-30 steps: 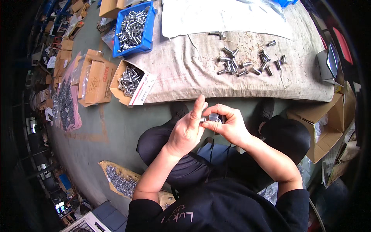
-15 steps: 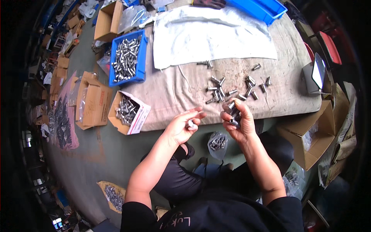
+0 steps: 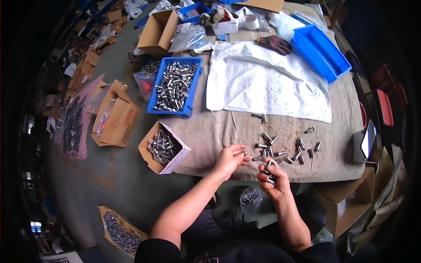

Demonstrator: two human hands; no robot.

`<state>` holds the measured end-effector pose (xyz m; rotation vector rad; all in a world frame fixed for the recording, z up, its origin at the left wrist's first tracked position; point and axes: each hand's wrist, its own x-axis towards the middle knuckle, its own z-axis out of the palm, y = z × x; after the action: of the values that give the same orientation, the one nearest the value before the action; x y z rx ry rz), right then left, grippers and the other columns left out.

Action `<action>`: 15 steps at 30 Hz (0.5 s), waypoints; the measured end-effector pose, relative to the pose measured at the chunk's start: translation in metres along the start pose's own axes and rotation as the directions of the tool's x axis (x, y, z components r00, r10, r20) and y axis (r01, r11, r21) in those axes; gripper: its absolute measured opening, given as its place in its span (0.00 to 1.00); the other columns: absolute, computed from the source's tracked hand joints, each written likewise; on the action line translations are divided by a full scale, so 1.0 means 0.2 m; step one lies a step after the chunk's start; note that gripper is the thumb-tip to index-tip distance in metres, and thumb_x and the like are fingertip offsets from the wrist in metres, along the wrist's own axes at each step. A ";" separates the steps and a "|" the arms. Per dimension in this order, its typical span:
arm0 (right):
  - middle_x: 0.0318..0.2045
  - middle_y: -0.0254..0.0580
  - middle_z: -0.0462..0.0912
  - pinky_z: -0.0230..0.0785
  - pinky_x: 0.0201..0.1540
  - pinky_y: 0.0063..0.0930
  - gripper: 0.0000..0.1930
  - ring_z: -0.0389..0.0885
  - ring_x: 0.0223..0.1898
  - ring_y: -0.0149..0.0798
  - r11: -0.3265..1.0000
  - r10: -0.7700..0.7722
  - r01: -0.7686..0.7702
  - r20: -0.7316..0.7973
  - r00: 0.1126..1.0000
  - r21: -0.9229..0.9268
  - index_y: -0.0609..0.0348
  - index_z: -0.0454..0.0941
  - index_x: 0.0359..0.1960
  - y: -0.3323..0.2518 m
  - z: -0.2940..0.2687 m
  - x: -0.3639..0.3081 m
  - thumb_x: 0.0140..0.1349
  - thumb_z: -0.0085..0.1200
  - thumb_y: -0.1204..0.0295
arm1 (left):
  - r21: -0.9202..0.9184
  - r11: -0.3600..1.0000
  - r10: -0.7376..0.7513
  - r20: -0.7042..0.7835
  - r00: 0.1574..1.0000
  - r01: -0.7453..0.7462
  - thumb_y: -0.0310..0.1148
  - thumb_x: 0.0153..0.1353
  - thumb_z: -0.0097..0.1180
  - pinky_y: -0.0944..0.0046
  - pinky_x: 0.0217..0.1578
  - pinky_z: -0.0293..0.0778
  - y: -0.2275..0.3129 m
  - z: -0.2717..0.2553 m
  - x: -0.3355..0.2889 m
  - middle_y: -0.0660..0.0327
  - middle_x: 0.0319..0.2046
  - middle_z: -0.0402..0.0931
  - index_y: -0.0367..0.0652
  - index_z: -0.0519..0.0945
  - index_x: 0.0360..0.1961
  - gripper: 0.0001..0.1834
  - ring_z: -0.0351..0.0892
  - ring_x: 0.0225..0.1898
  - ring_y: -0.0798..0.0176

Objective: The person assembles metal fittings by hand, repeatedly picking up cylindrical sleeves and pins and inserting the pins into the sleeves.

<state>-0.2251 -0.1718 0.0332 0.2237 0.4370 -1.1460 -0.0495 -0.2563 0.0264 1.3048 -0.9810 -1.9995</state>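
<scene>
My right hand (image 3: 275,179) is closed around several shiny, bolt-like metal fittings (image 3: 271,171), just over the table's near edge. To its left, my left hand (image 3: 233,161) has its fingers bent together over the edge, with a small metal piece (image 3: 244,152) at the fingertips; the fingers partly hide it. Just beyond both hands, loose metal fittings (image 3: 266,152) lie scattered on the cloth-covered table (image 3: 219,127). An open carton (image 3: 179,158) of similar fittings stands at the table's left corner.
Behind the carton is a blue bin (image 3: 193,109) full of fittings. A white woven sheet (image 3: 267,83) covers the table's middle, with a dark glove (image 3: 275,44) and another blue bin (image 3: 322,52) at the back. Below the edge hangs a clear bag (image 3: 251,200) of fittings.
The view has shifted, so the table sits lower and more of its back shows. My left hand has moved forward over the table edge, nearer the loose fittings. My right hand still grips its fittings.
</scene>
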 end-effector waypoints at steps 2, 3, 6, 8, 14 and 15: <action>0.30 0.43 0.73 0.53 0.11 0.15 0.12 0.66 0.20 0.31 0.999 0.025 -0.024 -0.039 0.999 0.022 0.54 0.69 0.40 0.00 0.02 0.02 0.54 0.52 0.77 | 0.054 0.997 0.047 0.007 0.999 -0.048 0.24 0.60 0.46 0.71 0.30 0.74 0.01 -0.01 0.00 0.51 0.40 0.75 0.30 0.64 0.49 0.16 0.79 0.33 0.63; 0.29 0.42 0.73 0.52 0.11 0.14 0.11 0.66 0.20 0.31 0.999 0.040 -0.039 -0.048 0.998 0.034 0.53 0.69 0.39 -0.01 0.04 0.02 0.54 0.52 0.77 | 0.076 0.994 0.073 -0.009 0.997 -0.072 0.25 0.59 0.48 0.71 0.27 0.73 0.01 -0.01 -0.01 0.52 0.37 0.76 0.30 0.66 0.46 0.15 0.78 0.30 0.64; 0.28 0.40 0.72 0.50 0.10 0.13 0.07 0.67 0.19 0.31 0.998 0.064 -0.064 -0.073 0.995 0.003 0.52 0.71 0.35 -0.04 0.10 0.04 0.55 0.54 0.73 | 0.184 0.978 0.115 -0.064 0.991 -0.102 0.27 0.56 0.52 0.73 0.19 0.70 0.00 -0.01 -0.01 0.58 0.28 0.76 0.33 0.71 0.39 0.11 0.75 0.22 0.70; 0.27 0.40 0.72 0.49 0.10 0.13 0.06 0.67 0.19 0.31 0.988 0.053 -0.077 -0.172 0.984 -0.134 0.51 0.71 0.34 -0.07 0.16 0.05 0.55 0.54 0.72 | 0.278 0.952 0.164 -0.105 0.981 -0.130 0.28 0.55 0.54 0.74 0.16 0.67 -0.01 -0.01 -0.01 0.62 0.22 0.75 0.35 0.73 0.34 0.08 0.72 0.19 0.74; 0.28 0.39 0.73 0.49 0.11 0.12 0.10 0.69 0.19 0.30 0.927 0.030 -0.111 -0.224 0.974 -0.359 0.51 0.71 0.37 -0.12 0.25 0.12 0.53 0.55 0.70 | 0.343 0.905 0.321 -0.162 0.933 -0.251 0.29 0.55 0.55 0.74 0.15 0.62 -0.05 -0.04 0.01 0.70 0.17 0.68 0.37 0.75 0.32 0.06 0.64 0.15 0.78; 0.28 0.39 0.73 0.50 0.11 0.12 0.11 0.69 0.19 0.31 0.928 0.016 -0.093 -0.211 0.977 -0.362 0.51 0.71 0.38 -0.13 0.25 0.13 0.53 0.55 0.70 | 0.281 0.931 0.285 -0.166 0.944 -0.232 0.29 0.56 0.54 0.74 0.15 0.62 -0.05 -0.04 0.01 0.70 0.17 0.68 0.37 0.75 0.33 0.06 0.64 0.15 0.78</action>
<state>-0.2289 -0.2232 0.0667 0.0218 0.8156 -0.9670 -0.0435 -0.2539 0.0142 1.4003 -1.2730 -1.5434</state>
